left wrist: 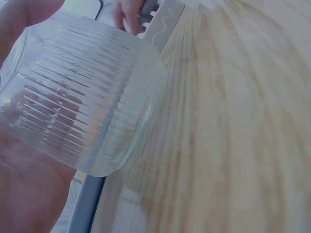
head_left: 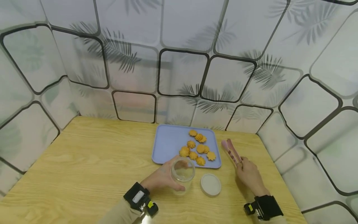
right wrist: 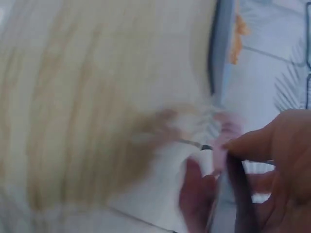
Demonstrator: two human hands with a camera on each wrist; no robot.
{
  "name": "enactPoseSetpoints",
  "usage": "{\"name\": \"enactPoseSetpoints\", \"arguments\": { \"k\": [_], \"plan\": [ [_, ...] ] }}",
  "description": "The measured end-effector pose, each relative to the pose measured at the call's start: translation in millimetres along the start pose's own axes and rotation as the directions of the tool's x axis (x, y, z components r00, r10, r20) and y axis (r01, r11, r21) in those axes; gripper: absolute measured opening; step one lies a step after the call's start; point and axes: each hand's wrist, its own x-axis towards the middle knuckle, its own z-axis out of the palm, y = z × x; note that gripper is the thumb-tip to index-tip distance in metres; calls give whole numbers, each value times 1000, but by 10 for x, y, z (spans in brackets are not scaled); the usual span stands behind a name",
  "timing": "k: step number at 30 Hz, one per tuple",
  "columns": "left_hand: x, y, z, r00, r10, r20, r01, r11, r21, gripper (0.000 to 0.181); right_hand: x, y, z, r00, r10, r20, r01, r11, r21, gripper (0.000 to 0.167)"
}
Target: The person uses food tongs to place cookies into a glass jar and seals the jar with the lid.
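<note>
My left hand (head_left: 163,177) grips a clear glass jar (head_left: 183,174) with its fingers and thumb around the side, just in front of the blue tray (head_left: 167,143). In the left wrist view the ribbed jar (left wrist: 92,92) shows nothing inside. My right hand (head_left: 250,175) holds pink tongs (head_left: 232,151) near their rear end, right of the tray; in the right wrist view the fingers pinch the tongs (right wrist: 238,184). Several orange flower-shaped biscuits (head_left: 200,148) lie on the tray's right part, some overlapping.
A round whitish lid (head_left: 210,185) lies on the wooden table (head_left: 98,161) between the two hands, right of the jar. Patterned curtain-like walls (head_left: 134,74) stand behind the table and at both sides.
</note>
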Motion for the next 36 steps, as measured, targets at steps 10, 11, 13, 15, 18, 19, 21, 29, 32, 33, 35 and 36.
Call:
{"name": "enactPoseSetpoints", "arguments": {
  "k": [10, 11, 13, 15, 18, 19, 21, 29, 32, 33, 35, 36],
  "plan": [
    [7, 13, -24, 1000, 8, -3, -8, 1000, -7, 89, 15, -389, 48, 967, -253, -11, 253, 967, 38, 37],
    [8, 14, -26, 1000, 14, -6, -14, 1000, -8, 89, 28, -414, 66, 965, -261, -7, 261, 965, 35, 34],
    [10, 17, -23, 1000, 11, -6, -11, 1000, -11, 89, 45, -445, 101, 963, -271, -8, 271, 962, 26, 26],
    [11, 17, -17, 1000, 9, -2, -9, 1000, -15, 90, 49, -468, 126, 961, -276, -5, 276, 961, 23, 20],
    [11, 21, -6, 1000, 2, 4, -2, 1000, -9, 90, 30, -477, 149, 955, -297, -10, 297, 955, 11, 19],
    [11, 19, -4, 1000, 2, 6, -2, 1000, -7, 90, 21, -479, 153, 952, -305, -8, 305, 952, 8, 20],
    [6, 19, -4, 1000, -1, 4, 1, 1000, -4, 89, 6, -482, 163, 947, -320, -1, 320, 947, 5, 28],
    [-9, 18, -3, 1000, -1, 11, 1, 999, -53, 88, -51, -483, 199, 939, -345, -11, 345, 938, -23, 30],
    [-9, 25, -3, 1000, -11, 14, 12, 999, -42, 88, -70, -486, 211, 925, -378, -42, 376, 925, -52, 23],
    [-7, 27, -3, 1000, -14, 13, 14, 999, -39, 87, -75, -484, 216, 919, -391, -56, 388, 920, -58, 22],
    [-3, 27, 0, 1000, -20, 14, 20, 999, -35, 88, -85, -481, 224, 908, -410, -86, 406, 912, -62, 17],
    [0, 26, 2, 1000, -18, 14, 18, 999, -34, 88, -92, -479, 224, 905, -414, -99, 410, 910, -56, 18]
  ]
}}
